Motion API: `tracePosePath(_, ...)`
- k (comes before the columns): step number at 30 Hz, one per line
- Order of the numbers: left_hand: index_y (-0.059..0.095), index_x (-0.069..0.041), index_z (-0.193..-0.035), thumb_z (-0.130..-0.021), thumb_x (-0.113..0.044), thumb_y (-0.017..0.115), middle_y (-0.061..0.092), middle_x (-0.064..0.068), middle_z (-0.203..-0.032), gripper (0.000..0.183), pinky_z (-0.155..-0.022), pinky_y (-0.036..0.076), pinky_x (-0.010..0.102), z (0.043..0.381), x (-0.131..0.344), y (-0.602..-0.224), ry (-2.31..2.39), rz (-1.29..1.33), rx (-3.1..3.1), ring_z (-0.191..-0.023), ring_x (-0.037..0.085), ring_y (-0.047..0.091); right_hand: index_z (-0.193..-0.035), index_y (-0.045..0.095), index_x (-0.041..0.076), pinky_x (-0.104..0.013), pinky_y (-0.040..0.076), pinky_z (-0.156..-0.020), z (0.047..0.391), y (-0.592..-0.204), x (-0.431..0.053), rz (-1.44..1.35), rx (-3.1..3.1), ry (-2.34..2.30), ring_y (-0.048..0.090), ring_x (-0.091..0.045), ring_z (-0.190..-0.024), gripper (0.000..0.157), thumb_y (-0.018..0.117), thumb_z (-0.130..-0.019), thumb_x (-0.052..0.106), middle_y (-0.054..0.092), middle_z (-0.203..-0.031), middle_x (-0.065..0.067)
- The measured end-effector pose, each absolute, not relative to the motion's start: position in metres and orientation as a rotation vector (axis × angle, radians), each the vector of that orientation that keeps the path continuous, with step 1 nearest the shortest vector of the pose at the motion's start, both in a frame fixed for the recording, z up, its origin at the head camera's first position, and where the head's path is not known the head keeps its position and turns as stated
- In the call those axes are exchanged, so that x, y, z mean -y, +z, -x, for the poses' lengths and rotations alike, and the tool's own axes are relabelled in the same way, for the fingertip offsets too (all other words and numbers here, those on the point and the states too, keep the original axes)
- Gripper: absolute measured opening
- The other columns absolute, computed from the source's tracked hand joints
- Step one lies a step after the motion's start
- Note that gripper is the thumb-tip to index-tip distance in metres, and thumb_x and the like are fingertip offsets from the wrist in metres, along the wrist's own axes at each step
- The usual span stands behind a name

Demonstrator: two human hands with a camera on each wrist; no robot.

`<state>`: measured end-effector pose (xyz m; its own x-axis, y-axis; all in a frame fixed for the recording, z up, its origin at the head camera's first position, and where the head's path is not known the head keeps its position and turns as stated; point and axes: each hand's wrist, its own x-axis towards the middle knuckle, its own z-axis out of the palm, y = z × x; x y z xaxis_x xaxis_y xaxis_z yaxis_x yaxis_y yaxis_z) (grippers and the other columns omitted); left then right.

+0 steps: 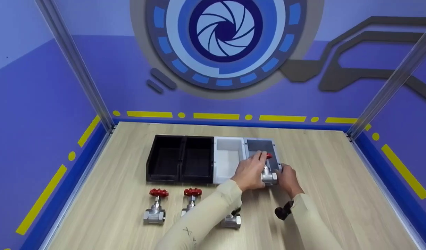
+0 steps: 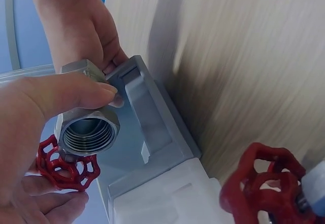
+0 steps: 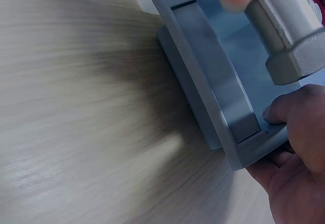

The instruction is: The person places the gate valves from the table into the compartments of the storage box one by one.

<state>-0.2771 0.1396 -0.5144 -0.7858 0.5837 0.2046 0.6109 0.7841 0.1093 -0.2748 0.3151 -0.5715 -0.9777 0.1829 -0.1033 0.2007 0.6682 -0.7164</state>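
My left hand (image 1: 249, 172) grips a metal gate valve (image 1: 269, 177) with a red handwheel above the grey bin (image 1: 277, 160) at the row's right end. In the left wrist view, the thumb lies across the valve body (image 2: 87, 132), near its threaded opening, with fingers beside the red handwheel (image 2: 68, 169). My right hand (image 1: 290, 178) holds the grey bin's right front corner. The right wrist view shows its thumb inside the grey bin (image 3: 203, 89) and fingers under the rim, below the valve's hex end (image 3: 297, 59).
Left of the grey bin stand a white bin (image 1: 228, 139) and two black bins (image 1: 166, 179). Nearer on the wooden table are a left valve (image 1: 154, 215), a middle valve (image 1: 192, 199) and a right valve (image 1: 233, 221), the latter two partly behind my left sleeve. Blue walls enclose the table.
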Motion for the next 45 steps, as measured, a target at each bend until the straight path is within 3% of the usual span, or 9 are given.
tracePosePath(5, 0.034, -0.011, -0.146, -0.064, -0.042, 0.086, 0.049, 0.008, -0.141, 0.102, -0.09, 0.055, 0.032, 0.28, -0.14, -0.513, -0.31, 0.942, 2.88, -0.116, 0.017, 0.058, -0.114, 0.059, -0.014, -0.046, 0.049, -0.083, 0.273, -0.572, -0.316, -0.314, -2.914, -1.207, 0.06, -0.027, -0.089, 0.027, 0.048, -0.094, 0.0, 0.067, -0.104, -0.026)
tracePosePath(13, 0.032, -0.011, -0.147, -0.064, -0.042, 0.086, 0.049, 0.006, -0.139, 0.103, -0.093, 0.053, 0.031, 0.284, -0.142, -0.513, -0.335, 0.938, 2.897, -0.117, 0.015, 0.057, -0.114, 0.059, -0.014, -0.045, 0.049, -0.082, 0.272, -0.571, -0.316, -0.309, -2.9, -1.217, 0.057, -0.024, -0.087, 0.027, 0.046, -0.094, -0.002, 0.066, -0.104, -0.025)
tracePosePath(23, 0.037, -0.012, -0.14, -0.063, -0.041, 0.084, 0.053, 0.002, -0.124, 0.095, -0.079, 0.056, 0.028, 0.289, -0.144, -0.515, -0.246, 0.928, 2.849, -0.102, 0.012, 0.059, -0.103, 0.062, -0.013, -0.04, 0.048, -0.07, 0.272, -0.571, -0.315, -0.297, -2.972, -1.193, 0.053, -0.022, -0.075, 0.022, 0.049, -0.089, -0.002, 0.066, -0.091, -0.022)
tracePosePath(35, 0.033, -0.012, -0.144, -0.065, -0.04, 0.083, 0.048, 0.006, -0.136, 0.098, -0.083, 0.056, 0.03, 0.294, -0.145, -0.517, -0.221, 0.907, 2.895, -0.112, 0.015, 0.057, -0.118, 0.057, -0.015, -0.047, 0.049, -0.085, 0.273, -0.572, -0.315, -0.341, -2.888, -1.214, 0.059, -0.027, -0.092, 0.031, 0.046, -0.092, -0.002, 0.065, -0.11, -0.029)
tracePosePath(41, 0.033, -0.012, -0.144, -0.064, -0.041, 0.084, 0.049, 0.005, -0.136, 0.099, -0.083, 0.056, 0.029, 0.295, -0.147, -0.52, -0.236, 0.914, 2.892, -0.113, 0.016, 0.058, -0.116, 0.058, -0.015, -0.043, 0.05, -0.08, 0.274, -0.572, -0.315, -0.339, -2.894, -1.217, 0.057, -0.024, -0.086, 0.03, 0.047, -0.091, -0.003, 0.066, -0.105, -0.027)
tracePosePath(45, 0.034, -0.012, -0.143, -0.063, -0.04, 0.085, 0.05, 0.004, -0.131, 0.098, -0.08, 0.056, 0.029, 0.296, -0.148, -0.522, -0.231, 0.91, 2.877, -0.109, 0.016, 0.058, -0.122, 0.056, -0.013, -0.039, 0.049, -0.08, 0.274, -0.571, -0.315, -0.361, -2.834, -1.233, 0.056, -0.022, -0.088, 0.033, 0.045, -0.093, -0.001, 0.065, -0.111, -0.025)
